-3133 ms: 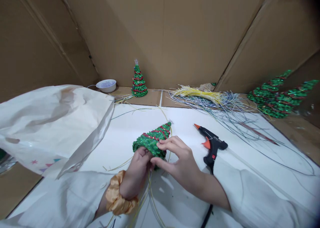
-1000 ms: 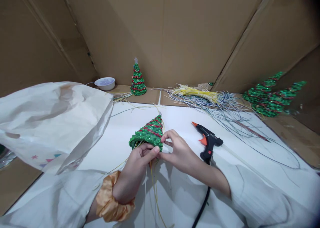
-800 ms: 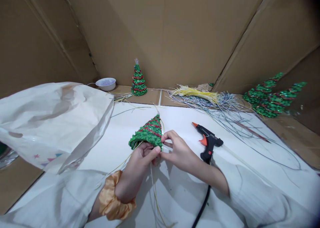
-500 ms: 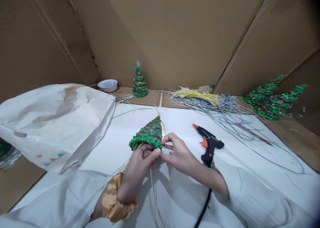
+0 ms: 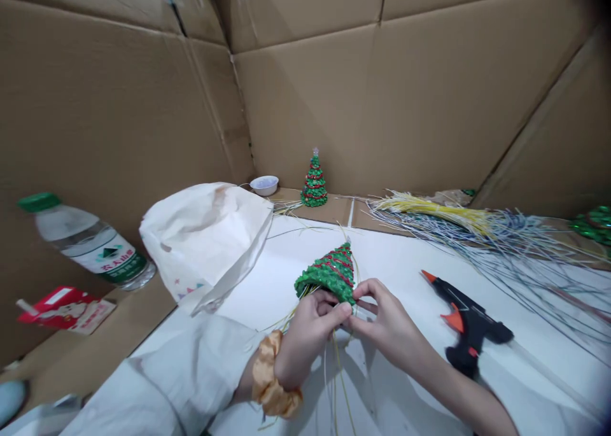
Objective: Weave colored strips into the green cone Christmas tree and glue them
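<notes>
A small green Christmas tree (image 5: 334, 272) with red garland is tilted over the white table, its hollow base facing down and left. My left hand (image 5: 315, 334) is closed on the lower rim, its thumb outside and its fingers partly hidden under the base. My right hand (image 5: 382, 318) closes its fingers at the rim's right corner, close to the left thumb; whether a wire is also between them I cannot tell. Thin yellow and white wires (image 5: 337, 372) hang out of the base past my left hand. A black glue gun (image 5: 477, 321) with an orange nozzle lies right of my right hand.
A second tree (image 5: 314, 182) stands at the back beside a white bowl (image 5: 264, 185). Wire bundles (image 5: 439, 214) lie back right. At left are a white bag (image 5: 205, 232), a water bottle (image 5: 102, 248) and a red carton (image 5: 60, 309). Cardboard walls (image 5: 310, 98) enclose the table.
The view has swung left, so everything sits further right and the bottle and carton now show. Both hands keep nearly the same hold on the tree.
</notes>
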The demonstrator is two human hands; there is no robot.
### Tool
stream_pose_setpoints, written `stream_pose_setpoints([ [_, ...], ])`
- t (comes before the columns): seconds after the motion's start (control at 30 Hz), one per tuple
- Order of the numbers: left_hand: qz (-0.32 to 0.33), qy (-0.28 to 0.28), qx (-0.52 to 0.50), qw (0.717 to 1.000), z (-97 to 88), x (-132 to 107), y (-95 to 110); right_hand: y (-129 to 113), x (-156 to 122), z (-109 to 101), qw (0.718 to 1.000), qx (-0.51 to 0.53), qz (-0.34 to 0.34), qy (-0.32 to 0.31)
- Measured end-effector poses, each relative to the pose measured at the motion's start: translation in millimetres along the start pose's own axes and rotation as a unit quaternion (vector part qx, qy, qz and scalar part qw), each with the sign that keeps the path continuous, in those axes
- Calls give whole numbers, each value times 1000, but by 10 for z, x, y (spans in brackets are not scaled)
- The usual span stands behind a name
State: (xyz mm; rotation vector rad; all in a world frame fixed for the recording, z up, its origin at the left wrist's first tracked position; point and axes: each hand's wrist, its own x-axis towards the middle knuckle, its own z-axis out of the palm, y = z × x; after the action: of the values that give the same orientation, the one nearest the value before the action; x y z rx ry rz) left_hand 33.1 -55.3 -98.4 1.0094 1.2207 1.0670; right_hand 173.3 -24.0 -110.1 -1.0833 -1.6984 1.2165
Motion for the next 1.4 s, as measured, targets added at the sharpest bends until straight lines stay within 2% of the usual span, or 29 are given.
stream_pose_setpoints([
  [0.43,31,28,-58,997,52,-27,-48,33,7,28,999,-6,-31,6],
  [0.63,34,31,-13,999,36,-73,-10,34,13,49,998,-11,-59,7],
  [0.83,65,28,23,997,22,-110,51,86,33,114,996,-28,-76,31],
  [0.97,71,31,60,995,1,-98,9,79,20,109,993,-78,-89,26],
  [1.07,73,26,32,996,-54,-68,-89,22,-11,85,986,-145,-79,23],
  [1.2,61,34,-44,997,-110,-59,-173,-91,-73,61,977,-198,-70,26],
  [1.4,-24,75,-68,995,-123,-112,-37,-348,-125,-44,963,-265,-53,-19],
])
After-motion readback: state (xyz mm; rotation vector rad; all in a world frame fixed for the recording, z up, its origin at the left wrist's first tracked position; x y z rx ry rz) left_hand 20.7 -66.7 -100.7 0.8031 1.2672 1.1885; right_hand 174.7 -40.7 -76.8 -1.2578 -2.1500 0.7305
